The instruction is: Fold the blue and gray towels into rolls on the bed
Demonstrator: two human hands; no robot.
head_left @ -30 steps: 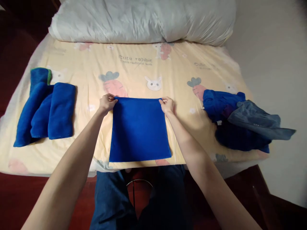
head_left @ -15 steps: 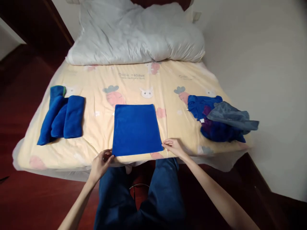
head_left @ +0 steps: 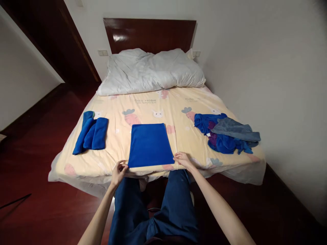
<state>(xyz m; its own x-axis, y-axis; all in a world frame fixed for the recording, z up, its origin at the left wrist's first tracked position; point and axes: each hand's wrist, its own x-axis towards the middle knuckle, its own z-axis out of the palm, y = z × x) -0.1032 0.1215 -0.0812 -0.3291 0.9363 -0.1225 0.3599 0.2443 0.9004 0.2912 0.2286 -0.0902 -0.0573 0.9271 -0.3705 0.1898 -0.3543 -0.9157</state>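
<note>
A square blue towel (head_left: 150, 144) lies flat at the front of the bed. My left hand (head_left: 119, 172) pinches its near left corner between thumb and fingers. At the near right corner, my right hand (head_left: 182, 159) has its fingertips closed on the towel's edge. To the left lie several rolled or folded blue towels (head_left: 99, 133), side by side. Over on the right is a loose heap of crumpled blue cloths (head_left: 224, 143), with a grey cloth (head_left: 236, 128) on top and a purple piece (head_left: 212, 133) showing among them.
The bed (head_left: 117, 139) has a yellow sheet printed with rabbits and carrots. A white quilt (head_left: 153, 71) is bunched at its far end, before a dark wooden headboard (head_left: 150, 35). My legs (head_left: 176, 204) stand against the near edge. A wall (head_left: 286, 102) runs along the right.
The camera view has tilted up and drawn back, so the headboard now shows. Both hands stay at the blue towel's near corners, and the towel still lies flat.
</note>
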